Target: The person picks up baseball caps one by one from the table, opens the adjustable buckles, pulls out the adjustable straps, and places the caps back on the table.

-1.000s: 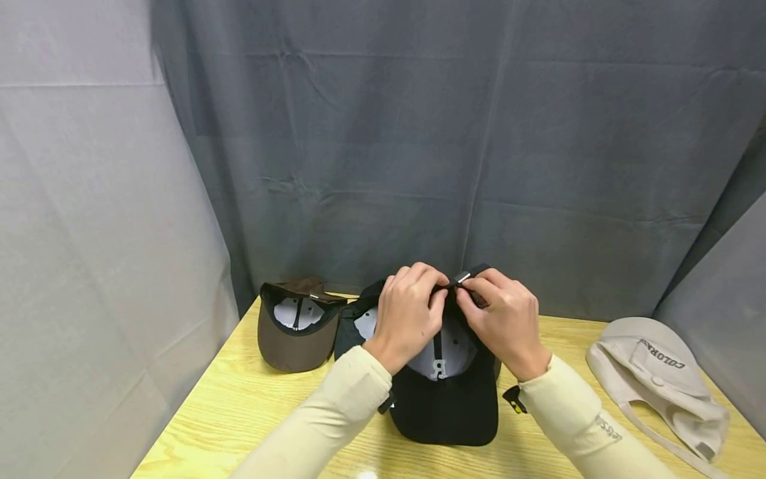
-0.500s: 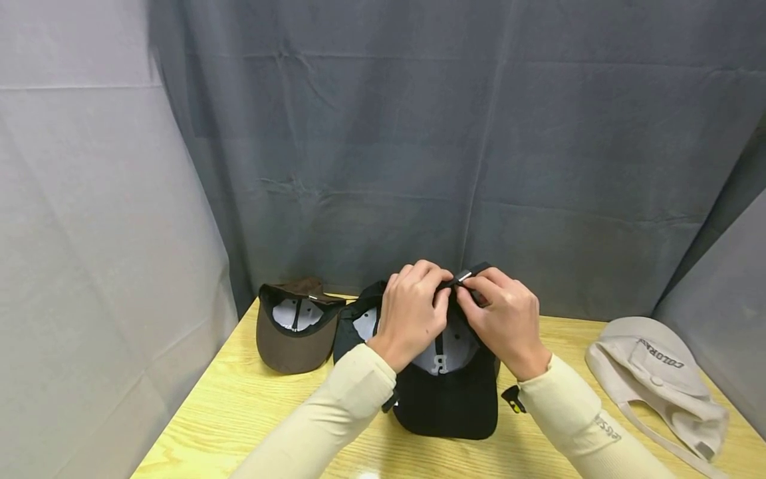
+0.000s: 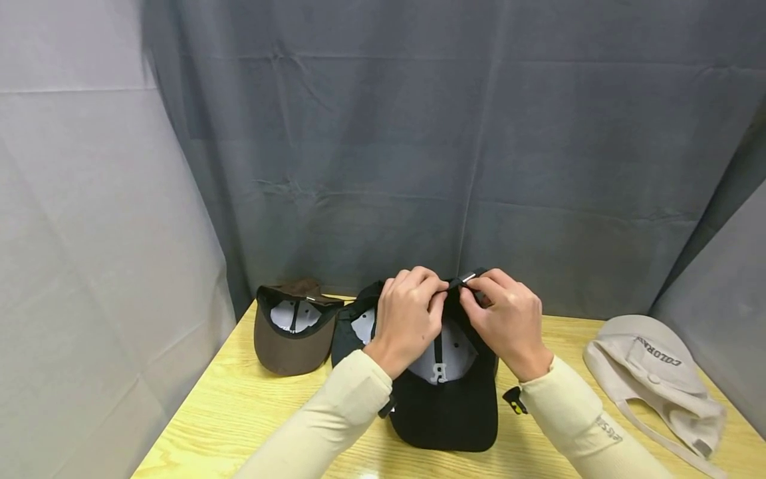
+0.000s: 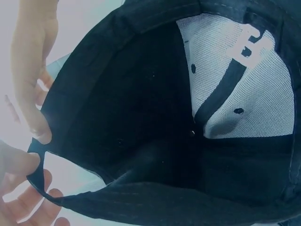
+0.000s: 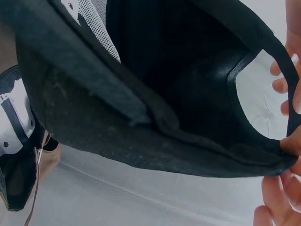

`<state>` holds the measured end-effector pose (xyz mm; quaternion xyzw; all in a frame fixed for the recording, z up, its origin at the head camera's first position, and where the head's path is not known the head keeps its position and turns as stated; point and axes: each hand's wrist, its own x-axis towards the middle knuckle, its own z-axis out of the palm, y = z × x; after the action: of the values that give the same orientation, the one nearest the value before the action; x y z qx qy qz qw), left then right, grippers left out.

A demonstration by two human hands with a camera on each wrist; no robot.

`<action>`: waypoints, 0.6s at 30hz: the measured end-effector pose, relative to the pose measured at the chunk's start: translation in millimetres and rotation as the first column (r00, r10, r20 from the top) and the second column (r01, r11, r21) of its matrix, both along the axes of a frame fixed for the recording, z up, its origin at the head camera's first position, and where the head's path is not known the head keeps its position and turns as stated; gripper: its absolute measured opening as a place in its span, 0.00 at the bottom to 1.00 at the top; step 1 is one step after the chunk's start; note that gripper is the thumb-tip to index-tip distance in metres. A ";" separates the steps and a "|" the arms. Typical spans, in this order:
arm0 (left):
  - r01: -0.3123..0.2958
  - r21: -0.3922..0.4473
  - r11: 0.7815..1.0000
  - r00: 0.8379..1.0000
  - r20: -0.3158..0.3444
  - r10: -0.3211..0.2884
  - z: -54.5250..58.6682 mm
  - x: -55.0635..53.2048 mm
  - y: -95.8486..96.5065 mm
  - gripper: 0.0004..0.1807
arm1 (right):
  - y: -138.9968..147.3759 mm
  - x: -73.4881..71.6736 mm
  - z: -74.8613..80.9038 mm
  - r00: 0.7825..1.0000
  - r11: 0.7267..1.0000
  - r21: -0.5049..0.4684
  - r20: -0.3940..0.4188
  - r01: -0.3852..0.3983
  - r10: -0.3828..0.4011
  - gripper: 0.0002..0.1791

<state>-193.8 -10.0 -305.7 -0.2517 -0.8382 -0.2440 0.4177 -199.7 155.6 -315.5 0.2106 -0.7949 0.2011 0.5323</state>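
From my end I see the black cap (image 3: 445,416) mid-worktop (image 3: 221,419), strap (image 3: 455,283) toward the back edge, brim toward the front. Each grip is narrow: left hand (image 3: 408,319) and right hand (image 3: 507,318) both pinch the strap, the right beside its buckle (image 3: 469,277). I judge uneven pulling could twist it or slip a pinch; swinging toward the left edge could knock the dark cap (image 3: 344,342).
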 end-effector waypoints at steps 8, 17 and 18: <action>-0.004 0.011 1.000 1.000 0.029 0.004 1.5 2.3 1.7 0.04 | 0.4 1.0 -1.8 1.000 1.000 -0.002 0.015 -0.011 0.011 0.02; -0.001 0.010 1.000 1.000 0.021 0.001 5.7 5.4 7.9 0.06 | -6.9 7.2 1.5 0.999 0.999 0.021 -0.012 -0.037 0.037 0.03; -0.001 0.012 1.000 1.000 0.020 0.000 5.5 5.4 8.2 0.06 | -7.6 7.5 1.7 0.999 0.999 0.024 -0.021 -0.038 0.038 0.03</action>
<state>-188.4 -1.8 -300.2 -0.2465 -0.8410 -0.2515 0.4107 -192.2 148.0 -313.8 0.2341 -0.7873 0.1995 0.5343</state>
